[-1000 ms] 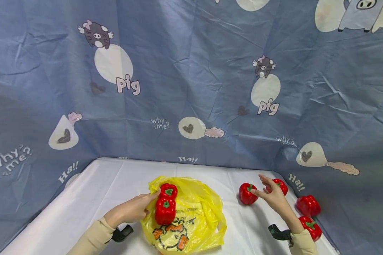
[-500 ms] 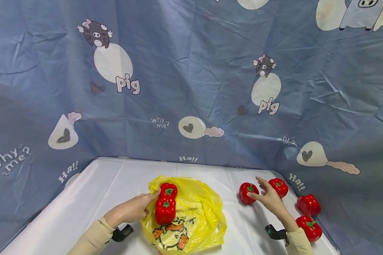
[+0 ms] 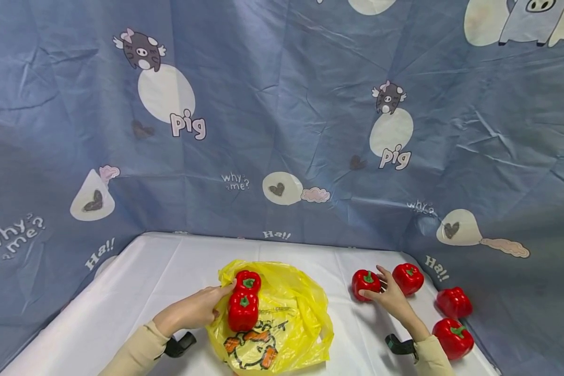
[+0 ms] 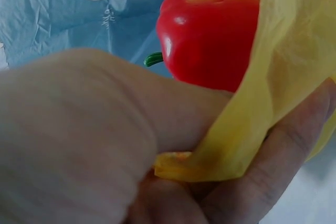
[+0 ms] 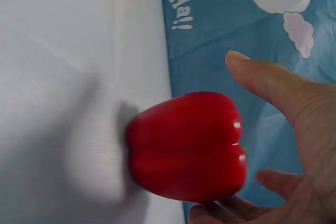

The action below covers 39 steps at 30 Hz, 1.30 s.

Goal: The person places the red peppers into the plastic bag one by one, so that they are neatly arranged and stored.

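Note:
Two red peppers, a rear one (image 3: pixel 248 282) and a front one (image 3: pixel 243 312), lie in the mouth of a yellow plastic bag (image 3: pixel 301 334). My left hand (image 3: pixel 192 312) grips the bag's left edge; in the left wrist view the yellow film (image 4: pixel 226 156) runs between thumb and fingers beside a pepper (image 4: pixel 210 35). My right hand (image 3: pixel 395 298) is around the right side of a standing pepper (image 3: pixel 364 282), thumb in front and fingers behind. In the right wrist view the thumb stands apart from that pepper (image 5: pixel 186 148), with fingertips at its lower side.
Several other red peppers stand on the right of the white table (image 3: pixel 169 266): one behind my right hand (image 3: pixel 408 278), one at the right edge (image 3: pixel 454 303), one beside my right sleeve (image 3: pixel 453 338). A blue printed cloth (image 3: pixel 272 130) rises behind and at both sides.
My right hand has moved left and slightly down, from over the rear right pepper to around the standing one, uncovering the rear one. The left hand and bag have stayed put.

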Tool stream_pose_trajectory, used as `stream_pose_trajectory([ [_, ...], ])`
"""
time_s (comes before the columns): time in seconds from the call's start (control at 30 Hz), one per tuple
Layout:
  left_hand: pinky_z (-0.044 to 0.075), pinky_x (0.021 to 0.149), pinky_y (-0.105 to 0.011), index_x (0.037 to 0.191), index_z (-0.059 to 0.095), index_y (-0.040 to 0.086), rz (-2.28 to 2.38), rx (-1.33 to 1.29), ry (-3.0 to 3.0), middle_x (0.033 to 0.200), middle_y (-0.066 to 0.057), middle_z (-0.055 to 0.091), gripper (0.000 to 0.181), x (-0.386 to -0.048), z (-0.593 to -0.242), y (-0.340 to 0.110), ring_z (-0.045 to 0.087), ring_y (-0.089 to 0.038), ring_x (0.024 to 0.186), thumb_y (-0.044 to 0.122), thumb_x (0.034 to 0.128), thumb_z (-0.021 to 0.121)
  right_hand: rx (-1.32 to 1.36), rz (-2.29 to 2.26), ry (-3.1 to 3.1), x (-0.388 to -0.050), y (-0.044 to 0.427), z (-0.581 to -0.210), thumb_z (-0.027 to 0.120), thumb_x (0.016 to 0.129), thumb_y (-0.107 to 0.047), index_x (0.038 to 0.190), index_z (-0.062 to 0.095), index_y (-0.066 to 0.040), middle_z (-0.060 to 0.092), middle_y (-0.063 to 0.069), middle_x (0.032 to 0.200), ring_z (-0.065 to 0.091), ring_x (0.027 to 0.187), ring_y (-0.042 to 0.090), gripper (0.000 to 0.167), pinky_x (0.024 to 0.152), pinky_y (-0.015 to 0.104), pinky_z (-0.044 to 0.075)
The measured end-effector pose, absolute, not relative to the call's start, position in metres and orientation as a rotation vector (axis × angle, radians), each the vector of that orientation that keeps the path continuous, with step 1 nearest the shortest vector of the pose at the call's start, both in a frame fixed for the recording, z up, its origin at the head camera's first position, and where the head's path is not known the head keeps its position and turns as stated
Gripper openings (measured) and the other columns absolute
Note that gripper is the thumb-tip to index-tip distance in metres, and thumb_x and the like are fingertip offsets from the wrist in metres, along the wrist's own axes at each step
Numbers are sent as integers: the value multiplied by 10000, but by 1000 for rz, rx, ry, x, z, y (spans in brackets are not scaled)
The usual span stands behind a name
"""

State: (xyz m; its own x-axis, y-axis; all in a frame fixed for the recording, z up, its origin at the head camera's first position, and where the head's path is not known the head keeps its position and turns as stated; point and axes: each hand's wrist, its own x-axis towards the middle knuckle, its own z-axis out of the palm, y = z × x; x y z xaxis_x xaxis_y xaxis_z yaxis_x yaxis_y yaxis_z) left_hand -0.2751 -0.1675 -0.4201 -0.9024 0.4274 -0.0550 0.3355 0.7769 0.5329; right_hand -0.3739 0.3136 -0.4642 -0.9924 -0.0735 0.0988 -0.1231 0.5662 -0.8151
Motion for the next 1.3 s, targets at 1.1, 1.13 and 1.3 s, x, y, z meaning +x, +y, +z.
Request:
stream_pose_trajectory([
  [1.1, 422, 770, -377, 1457, 398, 0, 781, 584, 2802, 1454, -188, 463, 751, -276, -418, -166, 475, -336, 1279, -187, 749, 566, -167, 1414, -2731, -390, 303, -499, 766, 766, -455, 1475, 219, 62, 346, 294, 1456, 357, 1303, 476, 1033, 1021, 578, 394],
  [1.13, 422, 762, -374, 1457, 397, -1, 785, 587, 2798, 1452, -191, 463, 753, -276, -418, -167, 479, -335, 1274, -188, 748, 566, -169, 1421, -2733, -390, 303, -499, 770, 763, -450, 1474, 223, 57, 349, 290, 1456, 357, 1306, 473, 1030, 1022, 576, 393],
  [1.3, 405, 691, -344, 1456, 393, -13, 810, 599, 2781, 1439, -213, 468, 752, -275, -418, -168, 524, -258, 1101, -193, 745, 558, -134, 1434, -2748, -391, 306, -496, 776, 757, -452, 1471, 243, 49, 369, 287, 1457, 382, 1305, 457, 1022, 1027, 569, 393],
])
